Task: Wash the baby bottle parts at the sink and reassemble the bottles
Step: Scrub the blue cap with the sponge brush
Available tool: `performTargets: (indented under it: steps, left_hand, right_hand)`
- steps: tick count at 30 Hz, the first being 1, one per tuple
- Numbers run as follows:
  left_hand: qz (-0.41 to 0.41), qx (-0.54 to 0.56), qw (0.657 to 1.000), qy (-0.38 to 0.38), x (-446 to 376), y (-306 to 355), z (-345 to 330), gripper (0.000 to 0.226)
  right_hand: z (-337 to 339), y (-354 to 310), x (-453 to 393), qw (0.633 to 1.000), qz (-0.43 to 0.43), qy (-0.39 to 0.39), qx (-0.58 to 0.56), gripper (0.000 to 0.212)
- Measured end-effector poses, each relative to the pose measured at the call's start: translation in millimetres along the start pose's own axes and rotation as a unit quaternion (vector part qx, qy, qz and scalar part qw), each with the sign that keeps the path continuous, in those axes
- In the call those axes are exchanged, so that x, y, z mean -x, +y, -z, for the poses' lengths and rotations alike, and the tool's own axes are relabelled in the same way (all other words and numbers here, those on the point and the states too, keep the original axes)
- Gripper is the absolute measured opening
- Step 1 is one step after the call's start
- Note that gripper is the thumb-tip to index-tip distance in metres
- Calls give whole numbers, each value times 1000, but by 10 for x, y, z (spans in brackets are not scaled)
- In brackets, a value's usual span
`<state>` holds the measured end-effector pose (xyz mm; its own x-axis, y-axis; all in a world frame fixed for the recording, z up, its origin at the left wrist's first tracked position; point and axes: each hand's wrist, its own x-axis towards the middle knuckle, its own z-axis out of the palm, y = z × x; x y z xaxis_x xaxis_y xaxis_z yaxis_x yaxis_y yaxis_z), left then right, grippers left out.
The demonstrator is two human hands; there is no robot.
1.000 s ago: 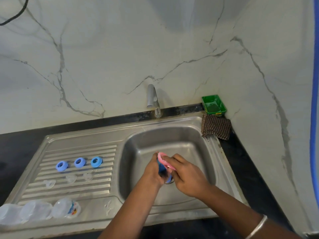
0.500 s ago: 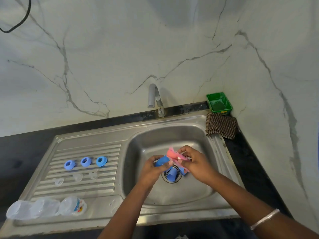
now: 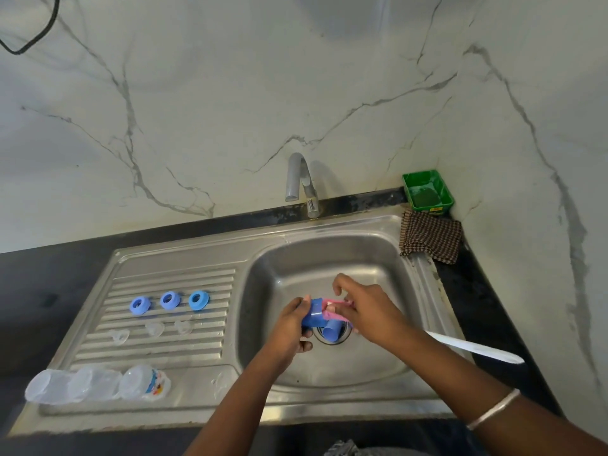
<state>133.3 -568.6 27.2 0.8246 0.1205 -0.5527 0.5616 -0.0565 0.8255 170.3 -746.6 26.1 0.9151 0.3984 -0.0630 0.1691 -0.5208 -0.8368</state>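
Over the steel sink basin (image 3: 378,268), my left hand (image 3: 291,327) grips a blue bottle cap (image 3: 314,312). My right hand (image 3: 368,311) holds a pink scrub pad (image 3: 330,309) against that cap. A second blue cap (image 3: 330,332) lies on the drain below. On the ribbed drainboard (image 3: 158,350) sit three blue collar rings (image 3: 169,301), with three clear teats (image 3: 154,329) in front of them. Three clear bottles (image 3: 98,385) lie on their sides at the drainboard's near left.
The tap (image 3: 301,182) stands behind the basin, not running. A green soap tray (image 3: 427,192) and a checked cloth (image 3: 431,236) sit in the right corner by the marble wall. A white handle (image 3: 473,347) lies on the black counter, right of the sink.
Both hands have risen from the drain, with cap and pad still pressed together. The second blue cap on the drain has come into view. The camera has shifted slightly.
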Motion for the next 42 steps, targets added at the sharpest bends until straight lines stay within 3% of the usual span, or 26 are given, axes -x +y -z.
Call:
performTargets:
  steps: [3, 9, 12, 16, 21, 23, 26, 29, 32, 34, 38, 42]
  left_hand:
    - [11, 63, 998, 6, 1, 35, -21, 26]
    - [26, 104, 994, 4, 2, 85, -22, 24]
    - [7, 104, 995, 3, 4, 87, -19, 26]
    - [-96, 13, 995, -6, -32, 107, 4, 15]
    - [-183, -11, 983, 9, -39, 74, 37, 15]
    - [-184, -27, 982, -6, -12, 40, 74, 27]
    - [-174, -39, 983, -33, 4, -19, 123, 34]
    - [-216, -49, 974, -35, 7, -26, 162, 31]
    - [-272, -72, 958, -50, -21, 6, 212, 15]
    - [-287, -74, 953, -60, -50, -17, 241, 18]
    - [-225, -15, 973, -48, -85, -62, 261, 13]
    - [-229, -43, 971, -55, -100, -93, 339, 14]
  right_hand:
    - [-10, -3, 0, 999, 12, -46, 6, 16]
    - [139, 94, -25, 986, 71, -121, 91, 34]
    - [231, 137, -31, 974, 69, -67, 206, 41]
    - [213, 117, -43, 957, 65, 24, 282, 33]
    - [88, 41, -11, 937, 89, -24, 338, 30]
    - [90, 5, 17, 939, 108, -47, 324, 28]
    - [118, -37, 39, 957, 103, -14, 269, 28]
    - [21, -114, 24, 973, 10, 26, 228, 23]
    - [-90, -157, -3, 974, -59, 8, 220, 25]
    - [-90, -171, 8, 974, -74, -17, 211, 25]
    - [-134, -180, 107, 981, -48, -50, 181, 22]
    - [-214, -222, 153, 983, -53, 15, 175, 25]
